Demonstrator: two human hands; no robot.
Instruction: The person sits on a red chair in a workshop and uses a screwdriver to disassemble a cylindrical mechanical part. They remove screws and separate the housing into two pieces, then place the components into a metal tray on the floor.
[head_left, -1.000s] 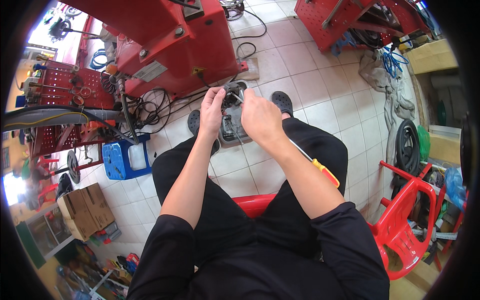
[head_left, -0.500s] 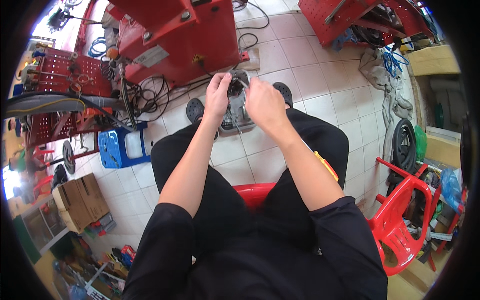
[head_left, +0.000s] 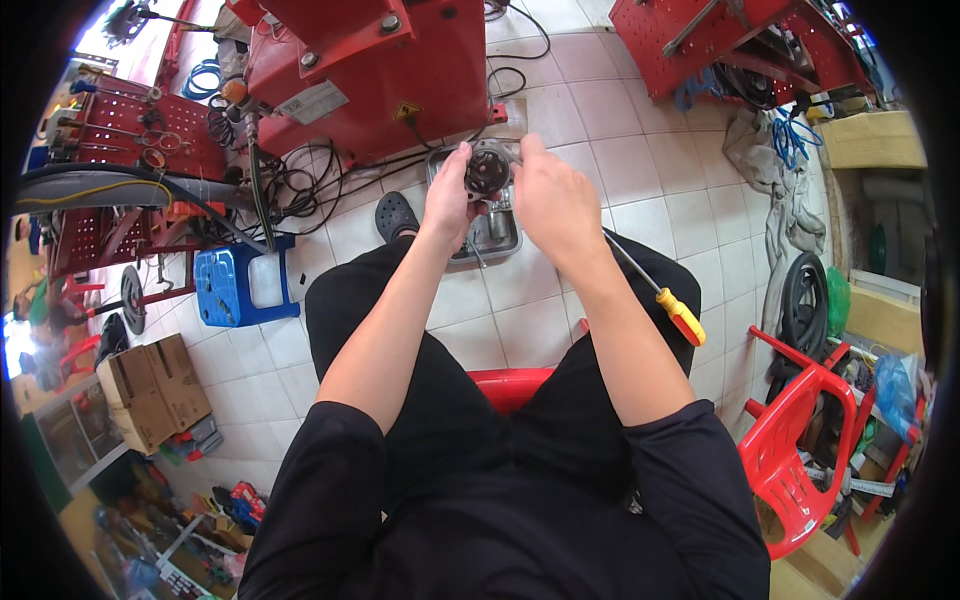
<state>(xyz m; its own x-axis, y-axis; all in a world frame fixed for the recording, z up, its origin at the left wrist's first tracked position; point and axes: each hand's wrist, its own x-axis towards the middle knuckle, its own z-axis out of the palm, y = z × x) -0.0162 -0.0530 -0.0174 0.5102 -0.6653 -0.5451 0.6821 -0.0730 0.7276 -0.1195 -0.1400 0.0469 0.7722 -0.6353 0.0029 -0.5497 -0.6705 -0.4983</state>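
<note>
My left hand point(head_left: 448, 203) is closed on a round metal part point(head_left: 488, 172) with a dark hollow middle and a paler rim, tilted so its face shows. On the part's right side, my right hand point(head_left: 556, 196) is curled with its fingertips close to the rim. A screwdriver point(head_left: 680, 316) with a yellow and red handle runs back from under this hand, its shaft lined up with the fingers; its tip is hidden. Below both hands, a grey tray point(head_left: 512, 246) on the floor holds metal parts, and a thin metal rod point(head_left: 476, 254) leans over its edge.
A large red machine point(head_left: 400, 90) stands just beyond the tray, with black cables point(head_left: 315, 185) on the tiles. To the left is a blue plastic stool point(head_left: 222, 290) and a cardboard box point(head_left: 155, 390). A red chair point(head_left: 800, 450) stands at right, near a tyre point(head_left: 805, 300).
The round part has turned so that its dark face shows more. My right hand has shifted right and rolled over, and the screwdriver handle has swung out from behind my forearm.
</note>
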